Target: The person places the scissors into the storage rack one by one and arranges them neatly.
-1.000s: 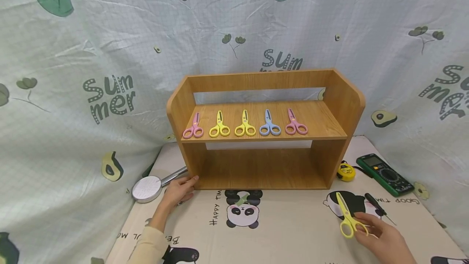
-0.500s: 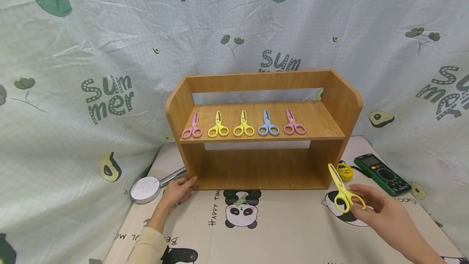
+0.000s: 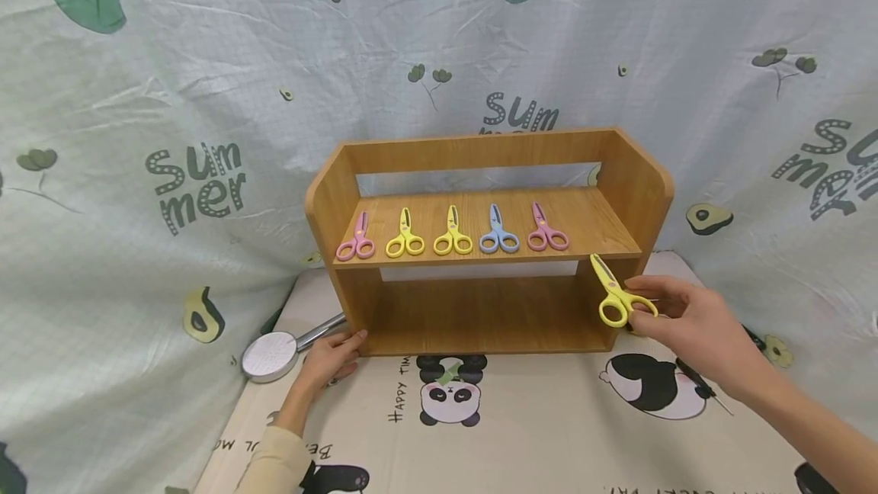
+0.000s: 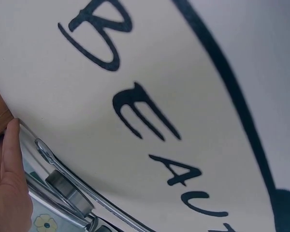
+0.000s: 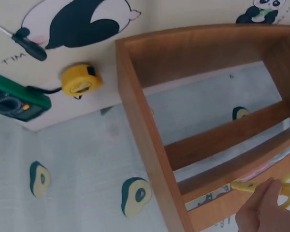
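Note:
My right hand (image 3: 700, 326) pinches yellow scissors (image 3: 616, 296) by a finger loop, with the blades pointing up and left. They overlap the right end of the wooden shelf (image 3: 473, 319), just under the upper board's front edge. In the right wrist view part of these scissors is cut off by the frame. On the upper board lie pink scissors (image 3: 360, 233), two yellow pairs, blue scissors (image 3: 497, 231) and pink scissors (image 3: 541, 227) in a row, blades to the back. My left hand (image 3: 331, 360) touches the shelf's lower left corner with extended fingers.
Left of the shelf lies a round white disc (image 3: 270, 357) with a silver handle. A shiny metal tool (image 4: 87, 188) lies near my left hand. At the right are a screwdriver (image 3: 696, 376), a yellow tape measure (image 5: 79, 79) and a green multimeter (image 5: 17, 99). Patterned cloth hangs behind.
My right hand has risen from the table and moved toward the shelf's right end, carrying the yellow scissors. It now covers the tape measure and most of the multimeter. My left hand has stayed put.

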A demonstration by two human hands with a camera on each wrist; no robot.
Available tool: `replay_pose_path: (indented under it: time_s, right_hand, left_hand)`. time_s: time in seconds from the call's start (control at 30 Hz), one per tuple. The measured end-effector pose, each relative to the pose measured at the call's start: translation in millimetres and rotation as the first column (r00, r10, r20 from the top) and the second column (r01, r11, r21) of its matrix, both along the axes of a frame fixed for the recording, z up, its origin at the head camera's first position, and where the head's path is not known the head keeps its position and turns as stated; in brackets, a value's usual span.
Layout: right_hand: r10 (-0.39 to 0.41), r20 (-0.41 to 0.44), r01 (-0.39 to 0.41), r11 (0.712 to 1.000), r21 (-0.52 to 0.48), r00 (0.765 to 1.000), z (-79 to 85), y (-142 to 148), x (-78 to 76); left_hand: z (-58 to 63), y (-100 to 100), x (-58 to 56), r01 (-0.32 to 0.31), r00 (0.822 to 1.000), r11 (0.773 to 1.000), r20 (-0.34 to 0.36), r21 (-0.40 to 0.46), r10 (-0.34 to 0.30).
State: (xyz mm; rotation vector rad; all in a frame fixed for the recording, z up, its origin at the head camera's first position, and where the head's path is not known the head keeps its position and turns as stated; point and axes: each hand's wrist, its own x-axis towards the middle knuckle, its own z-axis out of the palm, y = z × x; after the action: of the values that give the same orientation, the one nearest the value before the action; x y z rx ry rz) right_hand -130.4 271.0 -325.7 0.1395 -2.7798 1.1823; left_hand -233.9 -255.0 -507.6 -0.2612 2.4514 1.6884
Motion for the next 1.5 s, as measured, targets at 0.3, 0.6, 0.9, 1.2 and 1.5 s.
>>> replay_pose_path:
  time_s: [0.3,0.6,0.9,1.2,1.5]
  right_hand:
    - [-0.015,-0.044,0.015,1.0,-0.007,0.999,16.6,0.9,-15.1]
    - [-0.021,0.009,0.02,0.998,0.053,1.0,40.6,-3.6,-51.3]
    - [-0.021,0.056,0.014,0.994,0.107,0.998,50.9,-18.7,-87.4]
    - [-0.025,0.07,0.014,0.987,0.159,0.997,47.3,-20.2,-108.8]
    - [-0.001,0.071,-0.02,0.953,0.303,0.997,59.9,-23.5,-124.4]
  left_hand:
    - [3.2,0.5,-0.8,-0.006,1.0,1.0,0.002,-0.01,0.006]
    - [-1.4,-1.1,0.6,-0.008,1.0,0.999,0.001,-0.031,0.008]
    - [-1.9,-0.6,0.3,-0.013,1.0,1.0,-0.001,-0.014,0.013]
    - [-2.3,0.9,-0.3,-0.008,1.0,1.0,-0.009,-0.011,0.008]
    - [-4.5,-1.2,-1.6,-0.004,1.0,1.0,-0.008,-0.016,0.004]
